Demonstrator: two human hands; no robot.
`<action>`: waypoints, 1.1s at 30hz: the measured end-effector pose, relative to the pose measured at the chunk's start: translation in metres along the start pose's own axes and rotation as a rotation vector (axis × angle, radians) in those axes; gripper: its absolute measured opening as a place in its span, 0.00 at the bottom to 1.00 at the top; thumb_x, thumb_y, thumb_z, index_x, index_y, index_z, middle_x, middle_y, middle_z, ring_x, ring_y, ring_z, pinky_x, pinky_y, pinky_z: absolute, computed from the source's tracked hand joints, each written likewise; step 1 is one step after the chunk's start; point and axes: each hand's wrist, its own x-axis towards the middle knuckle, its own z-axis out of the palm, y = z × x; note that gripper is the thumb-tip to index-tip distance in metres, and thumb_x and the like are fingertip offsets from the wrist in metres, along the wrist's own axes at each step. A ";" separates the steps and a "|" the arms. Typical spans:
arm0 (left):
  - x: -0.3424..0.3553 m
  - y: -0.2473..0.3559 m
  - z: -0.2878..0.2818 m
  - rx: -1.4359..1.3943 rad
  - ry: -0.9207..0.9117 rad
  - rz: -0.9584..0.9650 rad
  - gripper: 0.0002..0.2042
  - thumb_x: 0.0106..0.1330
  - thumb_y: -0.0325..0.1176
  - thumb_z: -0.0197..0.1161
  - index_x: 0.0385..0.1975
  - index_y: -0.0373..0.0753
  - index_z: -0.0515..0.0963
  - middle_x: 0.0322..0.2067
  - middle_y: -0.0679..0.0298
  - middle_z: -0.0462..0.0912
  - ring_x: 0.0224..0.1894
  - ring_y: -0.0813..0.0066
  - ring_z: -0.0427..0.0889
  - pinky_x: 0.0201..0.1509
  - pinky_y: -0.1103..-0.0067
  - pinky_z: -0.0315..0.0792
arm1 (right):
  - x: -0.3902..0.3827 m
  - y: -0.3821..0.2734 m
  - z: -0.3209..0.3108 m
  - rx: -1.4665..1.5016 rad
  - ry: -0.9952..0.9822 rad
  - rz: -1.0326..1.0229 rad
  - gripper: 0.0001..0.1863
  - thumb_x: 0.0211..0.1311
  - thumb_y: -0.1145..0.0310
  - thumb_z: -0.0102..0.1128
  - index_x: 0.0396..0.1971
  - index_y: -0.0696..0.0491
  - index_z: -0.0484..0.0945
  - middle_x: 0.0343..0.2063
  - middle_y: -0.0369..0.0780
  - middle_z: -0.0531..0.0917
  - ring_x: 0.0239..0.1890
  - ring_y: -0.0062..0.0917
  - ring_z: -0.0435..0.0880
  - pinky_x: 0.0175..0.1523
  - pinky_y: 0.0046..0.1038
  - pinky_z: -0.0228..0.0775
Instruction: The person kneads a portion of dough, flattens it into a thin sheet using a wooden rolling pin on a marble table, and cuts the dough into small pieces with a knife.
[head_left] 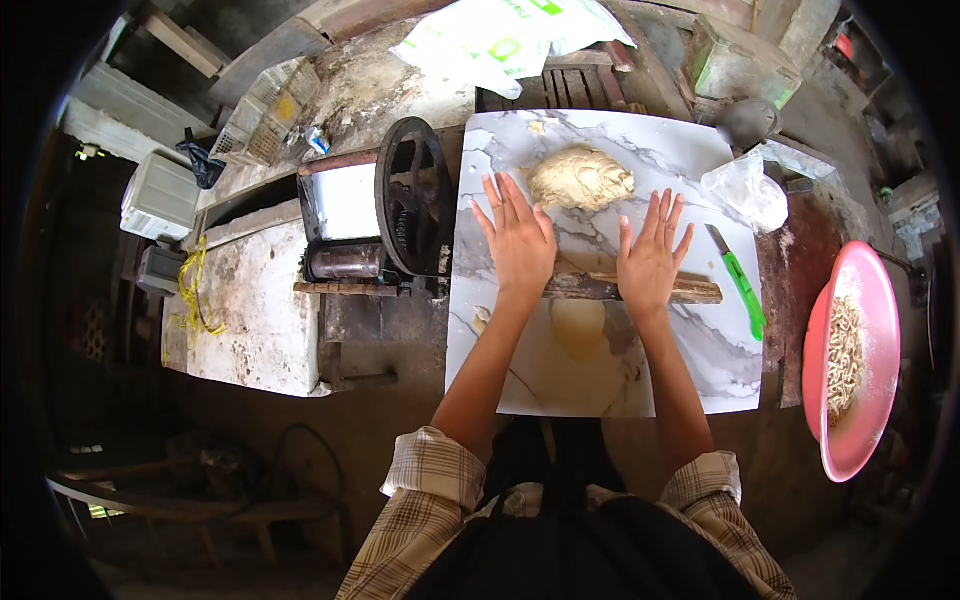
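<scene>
Left hand [522,245] and right hand [648,255], seen in the head view, are both wide open, palms down, fingers spread and gripping nothing. A brown, rough cylindrical wooden stick [590,287] lies crosswise beneath them; whether palm or wrist presses on it, I cannot tell. Just beyond it sits a pale cream, lumpy mound of dough [580,178], close to the left thumb.

The round stick could roll if pushed unevenly, since neither hand curls around it. Soft dough could cling to bare fingers or to the smooth surface. A bright green plastic cutter [744,292] with a thin metal blade lies near the right hand; its blade looks exposed, so a sideways sweep might nick a finger. The white, grey-veined marbled sheet [480,375] overhangs the near edge of the table and could slip if leaned on.

The dough looks dense, its skin creased and uneven, against the glossy flat sheet. The stick's grain looks worn and streaked. To the right, a glossy pink round plastic bowl [885,400] holds tangled, flour-dusted beige strands [843,350]. To the left stands a dark spoked metal wheel [440,200].
</scene>
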 end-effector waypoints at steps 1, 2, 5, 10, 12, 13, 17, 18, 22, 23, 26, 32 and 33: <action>0.002 -0.002 0.002 -0.015 0.028 -0.010 0.29 0.64 0.32 0.43 0.62 0.19 0.50 0.63 0.43 0.57 0.70 0.50 0.43 0.69 0.50 0.32 | -0.006 0.000 0.001 -0.003 0.000 -0.001 0.31 0.68 0.55 0.42 0.62 0.63 0.58 0.64 0.48 0.60 0.71 0.35 0.48 0.71 0.45 0.35; -0.010 -0.004 -0.002 -0.047 0.010 -0.020 0.30 0.64 0.34 0.44 0.62 0.19 0.50 0.63 0.42 0.56 0.71 0.50 0.42 0.69 0.50 0.32 | -0.020 0.000 0.000 0.030 -0.036 0.028 0.32 0.67 0.55 0.42 0.62 0.63 0.57 0.64 0.49 0.60 0.70 0.36 0.48 0.70 0.45 0.36; -0.057 0.004 -0.019 -0.011 -0.112 -0.035 0.31 0.63 0.34 0.44 0.62 0.18 0.49 0.64 0.42 0.56 0.71 0.50 0.42 0.69 0.50 0.31 | -0.062 0.010 -0.018 -0.012 -0.134 0.005 0.33 0.66 0.55 0.44 0.62 0.64 0.56 0.63 0.51 0.62 0.70 0.39 0.50 0.70 0.46 0.37; -0.073 0.006 -0.031 0.013 -0.147 -0.044 0.31 0.62 0.33 0.43 0.62 0.19 0.49 0.64 0.42 0.55 0.71 0.51 0.41 0.69 0.50 0.31 | -0.075 0.005 -0.043 0.007 -0.145 -0.065 0.33 0.65 0.56 0.45 0.62 0.64 0.57 0.61 0.52 0.64 0.70 0.40 0.51 0.70 0.48 0.36; -0.047 0.004 -0.021 0.003 -0.126 -0.019 0.31 0.62 0.33 0.43 0.62 0.19 0.48 0.64 0.42 0.55 0.71 0.51 0.41 0.69 0.51 0.31 | -0.054 0.008 -0.025 -0.001 -0.132 -0.047 0.33 0.65 0.55 0.44 0.62 0.64 0.57 0.62 0.52 0.63 0.70 0.40 0.50 0.70 0.48 0.36; -0.029 0.005 -0.011 -0.010 -0.077 -0.063 0.31 0.62 0.34 0.43 0.62 0.19 0.48 0.64 0.42 0.55 0.71 0.52 0.40 0.70 0.51 0.31 | -0.039 0.008 -0.014 -0.013 -0.119 -0.028 0.33 0.66 0.55 0.44 0.62 0.65 0.57 0.62 0.52 0.62 0.70 0.40 0.49 0.70 0.48 0.35; -0.001 -0.002 0.006 0.049 0.013 -0.099 0.32 0.64 0.35 0.44 0.62 0.18 0.46 0.64 0.42 0.54 0.71 0.50 0.39 0.70 0.52 0.30 | -0.008 -0.001 0.002 0.002 -0.017 0.040 0.34 0.67 0.53 0.41 0.62 0.66 0.56 0.63 0.52 0.61 0.71 0.38 0.47 0.70 0.49 0.33; -0.005 -0.001 0.006 0.044 0.015 -0.094 0.32 0.64 0.35 0.44 0.62 0.18 0.46 0.64 0.42 0.54 0.71 0.50 0.39 0.70 0.52 0.30 | -0.014 0.001 0.005 0.018 -0.033 0.039 0.33 0.67 0.54 0.41 0.62 0.65 0.57 0.64 0.52 0.60 0.71 0.37 0.48 0.70 0.49 0.32; -0.061 0.004 -0.014 0.015 -0.122 -0.124 0.33 0.62 0.33 0.45 0.62 0.18 0.46 0.63 0.40 0.55 0.71 0.50 0.40 0.70 0.52 0.30 | -0.058 0.011 -0.022 -0.023 -0.143 -0.066 0.32 0.64 0.56 0.46 0.62 0.62 0.59 0.64 0.48 0.61 0.70 0.36 0.51 0.70 0.50 0.33; -0.070 0.005 -0.020 0.019 -0.168 -0.116 0.33 0.61 0.33 0.45 0.62 0.18 0.46 0.63 0.40 0.56 0.71 0.50 0.40 0.70 0.52 0.31 | -0.068 0.011 -0.028 -0.019 -0.143 -0.066 0.32 0.64 0.56 0.46 0.62 0.62 0.59 0.64 0.48 0.61 0.70 0.36 0.51 0.70 0.50 0.33; -0.080 0.005 -0.025 0.068 -0.185 -0.088 0.34 0.59 0.32 0.46 0.62 0.18 0.46 0.62 0.40 0.57 0.71 0.49 0.41 0.69 0.51 0.31 | -0.078 0.012 -0.038 0.003 -0.204 -0.108 0.31 0.63 0.57 0.46 0.61 0.62 0.60 0.64 0.48 0.62 0.70 0.36 0.52 0.70 0.50 0.33; -0.010 -0.004 0.012 0.036 -0.063 -0.169 0.31 0.63 0.34 0.43 0.62 0.18 0.47 0.62 0.41 0.59 0.70 0.49 0.43 0.70 0.52 0.32 | -0.015 0.006 0.002 0.010 -0.101 -0.007 0.29 0.67 0.58 0.42 0.60 0.64 0.61 0.64 0.50 0.60 0.70 0.36 0.49 0.70 0.49 0.33; -0.003 -0.004 0.016 0.034 -0.065 -0.171 0.31 0.63 0.34 0.43 0.62 0.18 0.47 0.62 0.41 0.59 0.70 0.49 0.43 0.70 0.52 0.32 | -0.008 0.006 0.007 -0.010 -0.036 0.055 0.29 0.67 0.58 0.40 0.60 0.64 0.60 0.65 0.50 0.59 0.71 0.35 0.48 0.70 0.48 0.33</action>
